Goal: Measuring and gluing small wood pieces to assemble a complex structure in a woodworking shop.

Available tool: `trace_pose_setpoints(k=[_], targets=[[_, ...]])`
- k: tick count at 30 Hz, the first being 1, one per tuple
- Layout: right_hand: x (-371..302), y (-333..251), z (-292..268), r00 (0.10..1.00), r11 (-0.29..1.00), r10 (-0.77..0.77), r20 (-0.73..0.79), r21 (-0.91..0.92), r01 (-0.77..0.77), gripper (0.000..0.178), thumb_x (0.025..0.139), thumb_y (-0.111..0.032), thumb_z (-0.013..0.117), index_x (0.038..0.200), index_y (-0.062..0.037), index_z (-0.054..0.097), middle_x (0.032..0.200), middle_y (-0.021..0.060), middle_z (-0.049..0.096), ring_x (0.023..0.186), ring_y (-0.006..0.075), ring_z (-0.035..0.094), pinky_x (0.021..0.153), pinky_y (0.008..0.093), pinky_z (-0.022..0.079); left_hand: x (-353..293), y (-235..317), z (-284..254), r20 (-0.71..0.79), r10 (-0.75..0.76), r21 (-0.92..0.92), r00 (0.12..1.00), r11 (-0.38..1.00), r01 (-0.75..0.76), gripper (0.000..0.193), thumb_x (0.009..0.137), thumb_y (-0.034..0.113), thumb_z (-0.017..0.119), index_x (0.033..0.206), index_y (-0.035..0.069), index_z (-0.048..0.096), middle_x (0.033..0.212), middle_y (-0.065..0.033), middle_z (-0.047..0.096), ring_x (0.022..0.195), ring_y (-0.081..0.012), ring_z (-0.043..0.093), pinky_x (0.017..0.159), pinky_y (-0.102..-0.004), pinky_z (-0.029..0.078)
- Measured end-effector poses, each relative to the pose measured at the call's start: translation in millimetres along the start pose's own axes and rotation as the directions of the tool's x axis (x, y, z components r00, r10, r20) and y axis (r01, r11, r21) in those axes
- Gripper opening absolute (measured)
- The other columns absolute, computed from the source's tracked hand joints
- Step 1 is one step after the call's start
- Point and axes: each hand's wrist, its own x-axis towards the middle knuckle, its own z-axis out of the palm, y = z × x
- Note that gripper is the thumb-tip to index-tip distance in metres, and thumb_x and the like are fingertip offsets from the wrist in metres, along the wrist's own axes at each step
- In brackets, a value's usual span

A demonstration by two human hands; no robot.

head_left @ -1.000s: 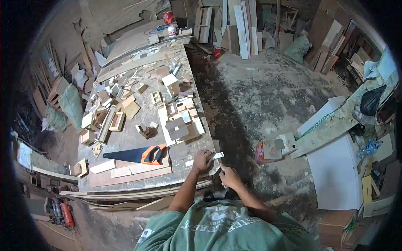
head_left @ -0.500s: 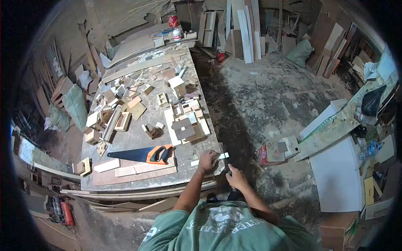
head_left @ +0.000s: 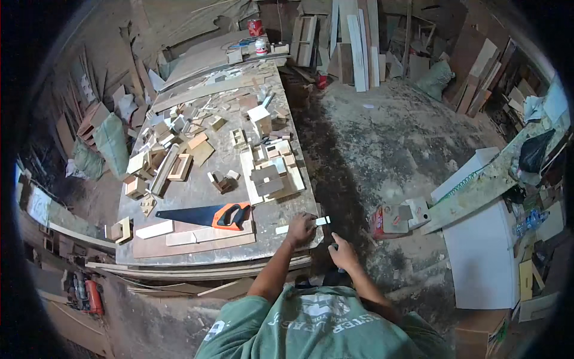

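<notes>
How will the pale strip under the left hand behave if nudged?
The pale strip is probably light, being narrow, and likely stiff, as both visible ends line up. Without the left hand on it, it might slide rather than roll, since it looks flat.

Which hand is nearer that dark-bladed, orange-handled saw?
Left. The left hand is right of the orange-handled saw, over a thin pale strip; the right hand is farther right, beyond the edge of the worn grey table.

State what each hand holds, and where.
Left hand: a white strip, held near its middle against the table. Right hand: a dark tool, mostly hidden; gripped part unclear.
</notes>
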Motion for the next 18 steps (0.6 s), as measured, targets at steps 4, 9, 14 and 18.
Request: trace_pose_setpoints(k=[4,9,14,18], targets=[[8,12,3,0.993,0.997,-0.068,-0.097,0.039,0.072,0.056,0.084,-0.023,0.06,0.135,-0.0067,0.047,0.12,0.0238,0.059,0.109,0.0404,0.057,0.093,0.0422,0.045,-11,8,1,0.029,0.033,0.226,0.999,0.973,-0.039,0.036,0.076,0.017,0.065,0.11,0.009,0.058,0.098,-0.0167,0.058,0.089,-0.0375,0.059,0.075,-0.0447,0.05],[23,35,7,0.999,0.996,-0.042,-0.026,0.08,0.044,0.063,0.087,-0.018,0.061,0.144,-0.0074,0.035,0.129,0.0231,0.053,0.116,0.0399,0.053,0.096,0.0455,0.043,-24,31,-18,0.027,-0.019,0.199,0.999,0.98,0.013,0.03,0.084,0.009,0.052,0.114,0.007,0.055,0.1,-0.0176,0.058,0.091,-0.0377,0.06,0.074,-0.0441,0.05],[34,37,8,0.997,0.988,-0.077,-0.025,0.135,0.08,0.059,0.091,-0.014,0.058,0.145,-0.0087,0.034,0.141,0.0206,0.042,0.124,0.0384,0.046,0.099,0.0465,0.042,-39,39,-36,-0.076,-0.233,-0.047,0.969,0.972,0.23,0.032,0.087,0.014,0.054,0.117,0.004,0.051,0.107,-0.0232,0.058,0.096,-0.042,0.057,0.081,-0.0471,0.047],[40,20,-1,0.995,0.986,-0.026,0.097,0.166,0.01,0.059,0.093,-0.015,0.055,0.146,-0.0108,0.03,0.144,0.0188,0.037,0.129,0.0383,0.041,0.102,0.0478,0.041,-50,11,-33,-0.223,-0.314,-0.299,0.923,0.923,0.242,0.031,0.092,0.023,0.053,0.114,0.0,0.056,0.098,-0.0213,0.061,0.088,-0.0355,0.06,0.077,-0.0426,0.048]])
